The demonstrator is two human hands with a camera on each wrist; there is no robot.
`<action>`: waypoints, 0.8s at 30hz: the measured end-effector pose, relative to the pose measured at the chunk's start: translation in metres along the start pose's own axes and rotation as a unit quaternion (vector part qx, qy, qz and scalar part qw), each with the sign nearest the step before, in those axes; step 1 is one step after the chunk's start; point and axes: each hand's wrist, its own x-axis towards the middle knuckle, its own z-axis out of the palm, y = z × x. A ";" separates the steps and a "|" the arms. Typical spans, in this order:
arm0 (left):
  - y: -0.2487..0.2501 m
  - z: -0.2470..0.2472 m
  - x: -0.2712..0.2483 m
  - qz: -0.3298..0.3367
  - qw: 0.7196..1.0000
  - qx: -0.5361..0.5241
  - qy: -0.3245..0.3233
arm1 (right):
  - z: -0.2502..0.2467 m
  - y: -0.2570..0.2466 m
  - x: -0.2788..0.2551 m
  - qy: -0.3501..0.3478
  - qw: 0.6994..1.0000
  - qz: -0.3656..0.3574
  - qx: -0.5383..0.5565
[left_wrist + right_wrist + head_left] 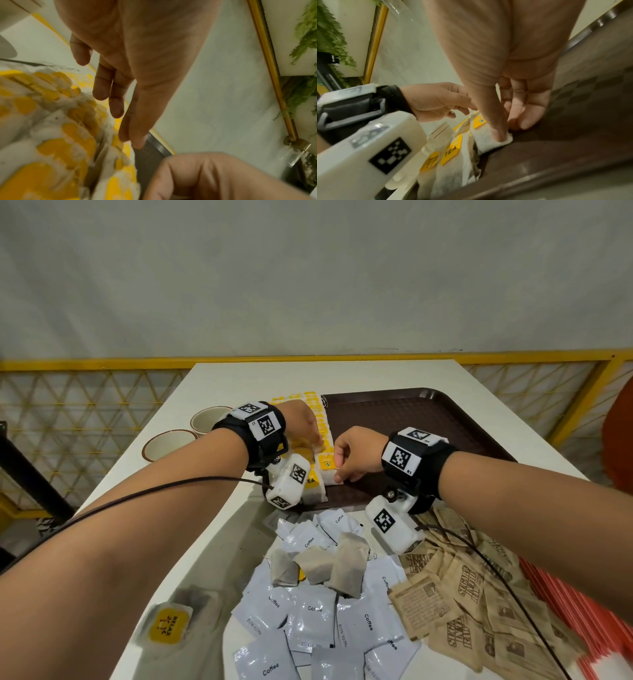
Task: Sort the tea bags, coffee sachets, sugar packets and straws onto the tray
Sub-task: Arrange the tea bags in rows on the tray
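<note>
A row of white tea bags with yellow labels lies along the left edge of the brown tray. My right hand pinches the corner of one tea bag between thumb and curled fingers, low on the tray. My left hand is just left of it, over the row, thumb and index tip meeting on the edge of a tea bag. Coffee sachets, brown sugar packets and red straws lie on the table in front of the tray.
Two empty cups stand left of the tray. A few unwrapped tea bags sit on the coffee sachets, and one labelled tea bag lies at the front left. A yellow mesh railing runs behind the white table.
</note>
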 end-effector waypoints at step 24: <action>-0.003 -0.015 -0.065 0.122 0.992 -0.018 -0.007 | -0.017 -0.016 -0.049 -0.048 0.998 -0.047 0.005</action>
